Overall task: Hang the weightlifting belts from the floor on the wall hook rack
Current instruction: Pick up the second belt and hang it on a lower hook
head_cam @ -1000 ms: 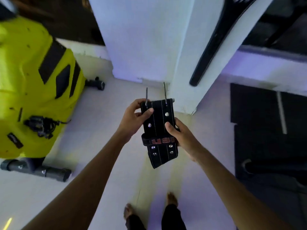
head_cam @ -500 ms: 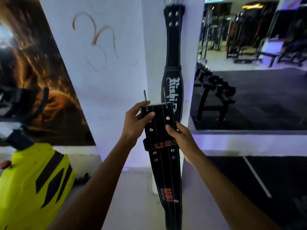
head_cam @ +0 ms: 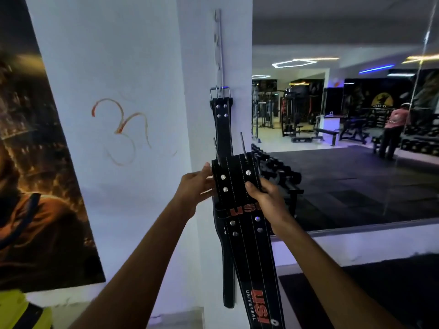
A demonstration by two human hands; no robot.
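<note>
I hold a black weightlifting belt (head_cam: 240,210) with red lettering and silver rivets upright before a white pillar. My left hand (head_cam: 196,186) grips its left edge near the top. My right hand (head_cam: 263,193) grips its right edge, thumb on the front. Two buckle prongs stick up from its top end. Behind it a second black belt (head_cam: 222,124) hangs by its metal buckle from a vertical metal hook rack (head_cam: 219,51) on the pillar. The rack's upper hooks are bare.
A large dark poster (head_cam: 35,174) covers the wall at left. A yellow machine (head_cam: 16,309) sits at the lower left corner. To the right, a mirror (head_cam: 344,138) shows dumbbell racks, benches and a person in a red top.
My view has swung up from the floor to the pillar and rack. The belt has unfolded to hang long and rose with both hands toward the hanging belt.
</note>
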